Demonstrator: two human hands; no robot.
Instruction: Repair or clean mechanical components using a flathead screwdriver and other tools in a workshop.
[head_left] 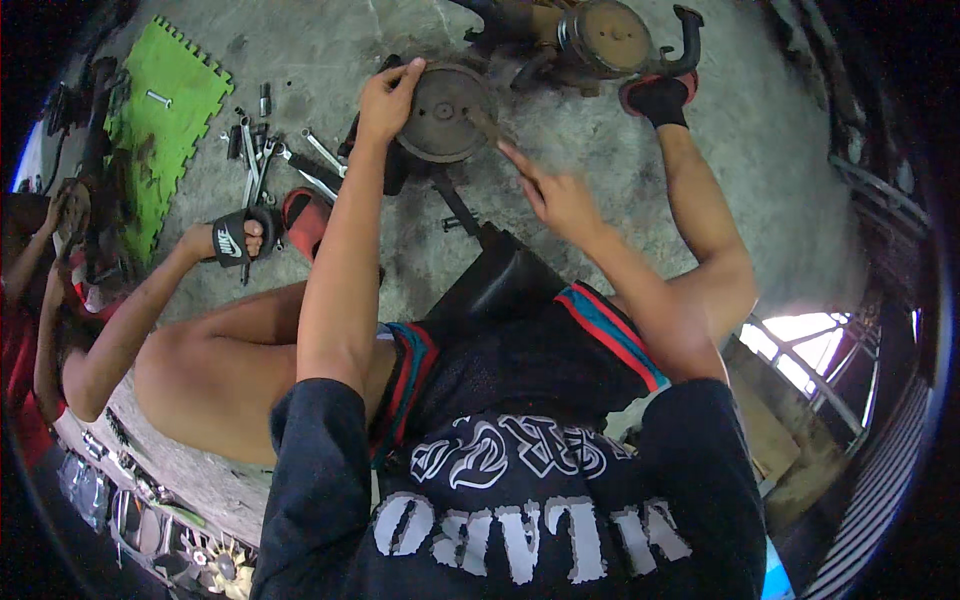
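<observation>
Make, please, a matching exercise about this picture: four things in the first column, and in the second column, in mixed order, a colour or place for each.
Column one:
1. round metal part
2. foam mat
3. left hand
4. right hand

Column two:
A. to the lower right of the round metal part
B. bright green
C. on the upper left rim of the round metal part
D. dull grey-brown

Right pairs: 1-D, 2-B, 3-C, 4-A
</observation>
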